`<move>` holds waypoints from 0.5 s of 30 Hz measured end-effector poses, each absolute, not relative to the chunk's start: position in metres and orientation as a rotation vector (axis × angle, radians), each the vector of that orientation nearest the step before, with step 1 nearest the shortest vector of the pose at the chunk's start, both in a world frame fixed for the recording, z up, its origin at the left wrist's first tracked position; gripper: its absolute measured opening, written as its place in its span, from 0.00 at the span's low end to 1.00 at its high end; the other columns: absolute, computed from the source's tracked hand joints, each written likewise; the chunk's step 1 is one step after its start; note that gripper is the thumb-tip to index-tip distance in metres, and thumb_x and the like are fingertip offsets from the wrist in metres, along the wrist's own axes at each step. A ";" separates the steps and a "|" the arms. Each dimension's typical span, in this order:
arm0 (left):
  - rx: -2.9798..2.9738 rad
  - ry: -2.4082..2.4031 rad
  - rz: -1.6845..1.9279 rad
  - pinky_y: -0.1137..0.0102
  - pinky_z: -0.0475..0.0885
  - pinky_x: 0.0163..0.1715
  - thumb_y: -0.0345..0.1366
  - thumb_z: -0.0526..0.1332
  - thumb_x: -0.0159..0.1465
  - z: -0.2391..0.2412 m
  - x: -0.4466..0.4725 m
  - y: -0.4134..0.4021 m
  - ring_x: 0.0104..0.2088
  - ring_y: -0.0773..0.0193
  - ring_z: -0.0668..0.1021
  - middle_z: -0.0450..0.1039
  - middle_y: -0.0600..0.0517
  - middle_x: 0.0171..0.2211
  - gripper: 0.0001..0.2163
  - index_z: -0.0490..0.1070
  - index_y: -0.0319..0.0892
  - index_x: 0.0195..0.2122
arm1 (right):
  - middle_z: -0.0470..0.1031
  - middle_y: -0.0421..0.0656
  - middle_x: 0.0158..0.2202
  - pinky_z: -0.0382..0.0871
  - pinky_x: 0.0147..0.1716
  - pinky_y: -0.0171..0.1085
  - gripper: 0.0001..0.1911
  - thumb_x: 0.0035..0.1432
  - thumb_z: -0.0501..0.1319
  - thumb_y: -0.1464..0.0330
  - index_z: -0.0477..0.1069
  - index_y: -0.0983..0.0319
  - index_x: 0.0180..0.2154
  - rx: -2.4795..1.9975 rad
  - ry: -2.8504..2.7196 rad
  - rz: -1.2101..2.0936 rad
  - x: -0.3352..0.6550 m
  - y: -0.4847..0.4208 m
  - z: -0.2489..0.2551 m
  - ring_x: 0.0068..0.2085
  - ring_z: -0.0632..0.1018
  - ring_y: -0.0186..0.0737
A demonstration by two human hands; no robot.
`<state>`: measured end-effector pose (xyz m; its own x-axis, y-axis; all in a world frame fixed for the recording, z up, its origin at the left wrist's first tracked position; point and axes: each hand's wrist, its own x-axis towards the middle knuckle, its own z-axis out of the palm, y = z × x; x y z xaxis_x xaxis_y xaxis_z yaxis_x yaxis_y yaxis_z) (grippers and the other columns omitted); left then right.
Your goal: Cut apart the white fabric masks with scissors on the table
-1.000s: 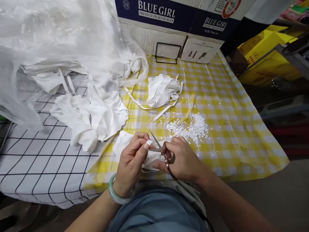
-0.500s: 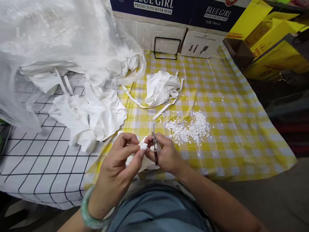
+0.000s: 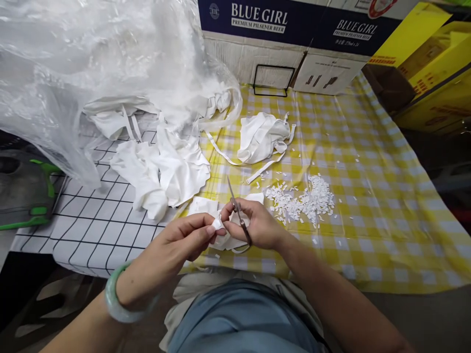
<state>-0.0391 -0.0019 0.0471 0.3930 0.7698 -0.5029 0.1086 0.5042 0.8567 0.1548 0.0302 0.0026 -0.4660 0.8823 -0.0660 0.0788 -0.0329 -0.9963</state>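
My left hand [image 3: 191, 235], with a green bangle at the wrist, pinches the edge of a white cloth garment [image 3: 218, 223] between thumb and fingers. The rest of that garment lies on the table under both hands, partly hidden. My right hand [image 3: 257, 223] is wrapped round a small pair of scissors [image 3: 239, 214], whose blades point up and away from me. Its fingertips meet the cloth beside my left fingers. Just right of my right hand lies a heap of small white clippings [image 3: 305, 198].
A white garment with straps [image 3: 263, 137] lies beyond my hands. More white garments [image 3: 165, 171] lie at left, by a large clear plastic bag [image 3: 147, 54]. Beer cartons [image 3: 257, 54] and a black wire stand [image 3: 272, 94] are at the back, yellow boxes [image 3: 437, 73] at right.
The view has shifted left, bringing a grey and green object into sight. My left hand has turned flatter. The scissors now slant away to the left, with their blades more visible.
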 end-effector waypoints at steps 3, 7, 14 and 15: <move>1.125 1.057 0.513 0.76 0.62 0.25 0.43 0.60 0.67 0.053 -0.039 -0.004 0.26 0.71 0.64 0.63 0.55 0.25 0.12 0.74 0.41 0.32 | 0.70 0.37 0.28 0.66 0.35 0.33 0.03 0.51 0.63 0.70 0.70 0.62 0.29 -0.977 -1.540 1.619 0.150 0.037 0.000 0.31 0.71 0.32; 1.308 0.971 0.767 0.68 0.69 0.51 0.37 0.58 0.68 0.054 -0.033 -0.004 0.46 0.61 0.74 0.71 0.49 0.38 0.09 0.77 0.44 0.36 | 0.70 0.38 0.29 0.66 0.33 0.33 0.12 0.48 0.68 0.64 0.69 0.62 0.32 -0.935 -1.329 1.803 0.143 0.037 -0.002 0.31 0.71 0.33; 1.357 0.962 0.856 0.66 0.66 0.57 0.34 0.58 0.69 0.051 -0.030 -0.003 0.53 0.59 0.72 0.68 0.48 0.42 0.09 0.78 0.46 0.37 | 0.67 0.34 0.25 0.60 0.27 0.31 0.21 0.46 0.72 0.55 0.68 0.61 0.34 -0.906 -1.118 2.015 0.138 0.029 -0.010 0.25 0.66 0.29; 1.391 0.962 0.879 0.67 0.65 0.57 0.34 0.58 0.69 0.050 -0.029 -0.003 0.54 0.59 0.71 0.68 0.48 0.44 0.09 0.79 0.46 0.37 | 0.66 0.34 0.25 0.59 0.27 0.31 0.22 0.44 0.72 0.54 0.68 0.62 0.32 -0.911 -1.096 2.012 0.134 0.030 -0.011 0.25 0.66 0.29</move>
<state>-0.0293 -0.0029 0.0505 0.3787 0.9251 -0.0294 0.0546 0.0094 0.9985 0.1343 0.0297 -0.0114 -0.5374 0.8028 -0.2583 -0.2182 -0.4282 -0.8769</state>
